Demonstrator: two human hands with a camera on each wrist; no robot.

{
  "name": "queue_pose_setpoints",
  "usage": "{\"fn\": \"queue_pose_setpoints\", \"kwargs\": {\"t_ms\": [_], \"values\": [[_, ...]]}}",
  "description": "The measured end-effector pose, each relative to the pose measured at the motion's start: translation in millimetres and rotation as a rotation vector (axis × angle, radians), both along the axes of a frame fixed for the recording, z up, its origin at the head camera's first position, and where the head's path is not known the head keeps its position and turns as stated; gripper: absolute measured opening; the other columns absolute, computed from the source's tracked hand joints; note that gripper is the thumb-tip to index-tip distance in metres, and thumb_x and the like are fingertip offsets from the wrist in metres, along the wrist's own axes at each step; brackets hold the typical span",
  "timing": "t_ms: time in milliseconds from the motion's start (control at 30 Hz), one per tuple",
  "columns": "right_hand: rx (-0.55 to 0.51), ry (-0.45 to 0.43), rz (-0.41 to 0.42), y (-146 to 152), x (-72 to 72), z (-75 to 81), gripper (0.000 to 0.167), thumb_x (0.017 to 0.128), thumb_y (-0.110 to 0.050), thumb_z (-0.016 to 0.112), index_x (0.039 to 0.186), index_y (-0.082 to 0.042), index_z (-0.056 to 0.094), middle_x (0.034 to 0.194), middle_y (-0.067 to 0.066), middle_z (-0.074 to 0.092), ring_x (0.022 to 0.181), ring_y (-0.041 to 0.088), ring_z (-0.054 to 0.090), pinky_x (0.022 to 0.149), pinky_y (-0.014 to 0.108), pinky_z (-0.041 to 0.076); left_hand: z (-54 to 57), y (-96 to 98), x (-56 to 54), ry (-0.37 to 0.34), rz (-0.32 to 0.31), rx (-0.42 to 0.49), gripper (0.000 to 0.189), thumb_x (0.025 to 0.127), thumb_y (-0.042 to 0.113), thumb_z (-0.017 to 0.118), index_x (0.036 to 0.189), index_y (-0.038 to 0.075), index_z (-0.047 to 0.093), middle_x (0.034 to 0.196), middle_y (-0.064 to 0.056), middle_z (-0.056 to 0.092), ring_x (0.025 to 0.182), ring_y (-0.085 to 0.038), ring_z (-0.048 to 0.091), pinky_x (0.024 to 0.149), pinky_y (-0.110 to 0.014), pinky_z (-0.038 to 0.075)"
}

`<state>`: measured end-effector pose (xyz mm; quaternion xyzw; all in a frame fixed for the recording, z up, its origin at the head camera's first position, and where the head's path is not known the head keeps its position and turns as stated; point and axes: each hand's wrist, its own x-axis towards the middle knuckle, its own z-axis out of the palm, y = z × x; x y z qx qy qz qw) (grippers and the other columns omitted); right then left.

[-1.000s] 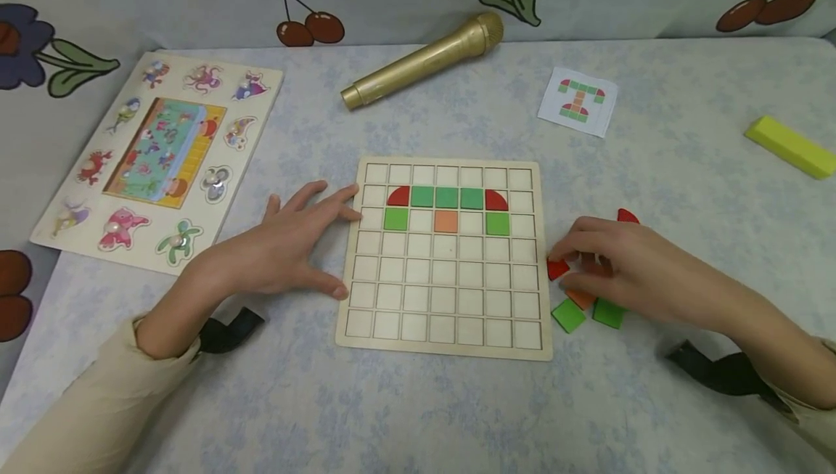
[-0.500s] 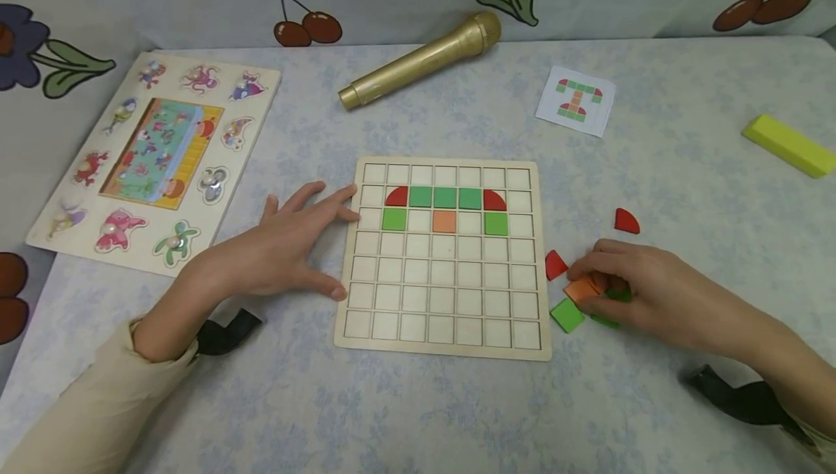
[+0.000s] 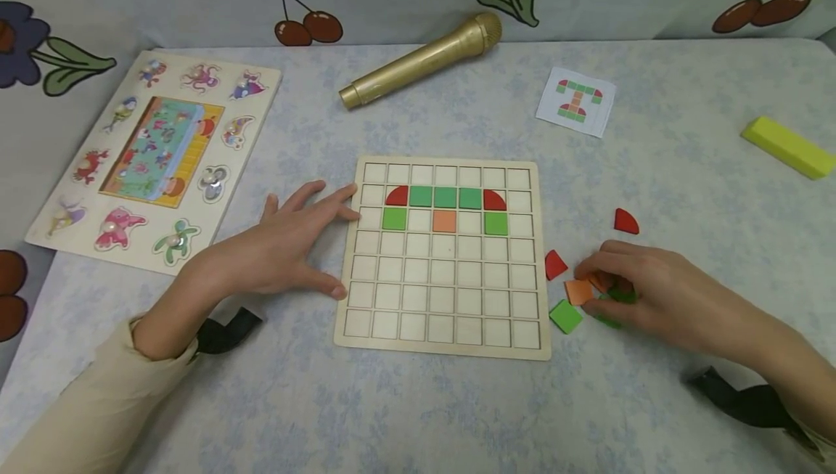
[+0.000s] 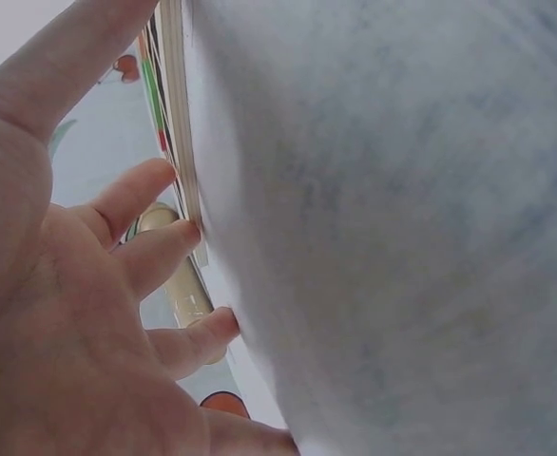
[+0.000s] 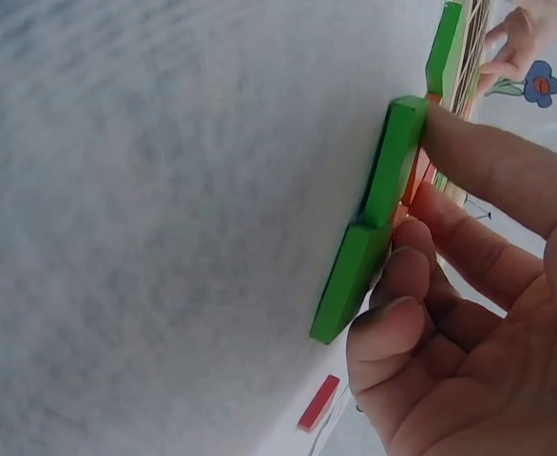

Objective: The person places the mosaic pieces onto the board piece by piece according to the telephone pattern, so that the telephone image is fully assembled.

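Observation:
A square wooden grid board [image 3: 430, 352] lies mid-table, with red quarter-round, green and orange tiles set in its upper rows. My left hand [image 3: 281, 249] is spread at the board's left edge; in the left wrist view its fingertips [image 4: 185, 233] meet the edge. Right of the board, my right hand [image 3: 643, 289] pinches an orange square tile [image 3: 597, 283] between thumb and forefinger, partly hidden by the fingers. Another orange tile [image 3: 578, 292] lies just left of the fingertips. Green tiles [image 5: 397, 161] lie beneath the hand, and a loose green tile [image 3: 565, 316] is nearer the board.
Two red quarter-round tiles lie loose, one red piece [image 3: 626, 221] beyond the right hand. A pattern card [image 3: 576, 101], gold microphone [image 3: 421, 60] and yellow-green block [image 3: 788, 147] sit toward the back. At left is a peg puzzle [image 3: 157, 162] with sea animals.
My right hand has moved back toward the right and nearer me, from the red tile to the orange ones. The two orange tiles now show apart. My left hand stays put.

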<state>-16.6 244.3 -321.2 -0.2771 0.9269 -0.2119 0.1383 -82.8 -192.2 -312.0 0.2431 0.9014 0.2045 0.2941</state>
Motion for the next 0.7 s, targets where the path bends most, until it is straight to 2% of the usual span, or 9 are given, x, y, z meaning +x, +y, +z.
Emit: {"fn": "queue_pose_setpoints", "kwargs": {"t_ms": [133, 300, 433, 567, 700], "values": [[-0.020, 0.049, 0.005, -2, 0.5, -1.8, 0.034, 0.070, -0.012, 0.090, 0.095, -0.024, 0.071, 0.084, -0.021, 0.049, 0.072, -0.002, 0.046, 0.060, 0.019, 0.044, 0.0, -0.4, 0.2, -0.003, 0.004, 0.003, 0.103, 0.070, 0.044, 0.088, 0.152, 0.020, 0.032, 0.162, 0.004, 0.020, 0.149, -0.028, -0.005, 0.103, -0.075, -0.007], [-0.050, 0.104, -0.002, -5, -0.9, 1.1, 0.033, 0.069, -0.014, 0.090, 0.093, -0.025, 0.070, 0.084, -0.020, 0.049, 0.071, -0.001, 0.046, 0.060, 0.017, 0.041, -0.3, 0.0, -0.5, -0.007, 0.005, 0.011, 0.107, 0.069, 0.044, 0.088, 0.154, 0.020, 0.028, 0.160, 0.004, 0.026, 0.149, -0.027, -0.005, 0.103, -0.075, -0.008], [-0.118, 0.130, 0.000, -12, -5.4, 6.5, 0.034, 0.069, -0.012, 0.090, 0.094, -0.023, 0.070, 0.086, -0.019, 0.052, 0.072, 0.000, 0.048, 0.062, 0.014, 0.041, -0.3, 0.0, -0.8, -0.007, 0.007, 0.004, 0.107, 0.069, 0.043, 0.089, 0.154, 0.020, 0.028, 0.160, 0.004, 0.027, 0.149, -0.028, -0.006, 0.103, -0.075, -0.008], [-0.172, 0.106, 0.006, -28, -10.8, 10.5, 0.030, 0.072, -0.012, 0.088, 0.096, -0.021, 0.072, 0.088, -0.017, 0.055, 0.073, 0.001, 0.050, 0.060, 0.014, 0.042, 0.3, 0.4, -0.7, -0.012, 0.011, -0.005, 0.107, 0.069, 0.042, 0.089, 0.154, 0.020, 0.028, 0.160, 0.003, 0.026, 0.149, -0.028, -0.006, 0.103, -0.075, -0.008], [-0.174, 0.042, -0.011, -52, -16.9, 13.4, 0.021, 0.079, -0.018, 0.085, 0.096, -0.020, 0.073, 0.089, -0.012, 0.057, 0.072, 0.004, 0.051, 0.057, 0.019, 0.044, 0.5, 1.3, -1.3, -0.016, 0.015, -0.008, 0.106, 0.069, 0.041, 0.090, 0.153, 0.020, 0.029, 0.160, 0.003, 0.026, 0.149, -0.028, -0.005, 0.102, -0.076, -0.007]]}}
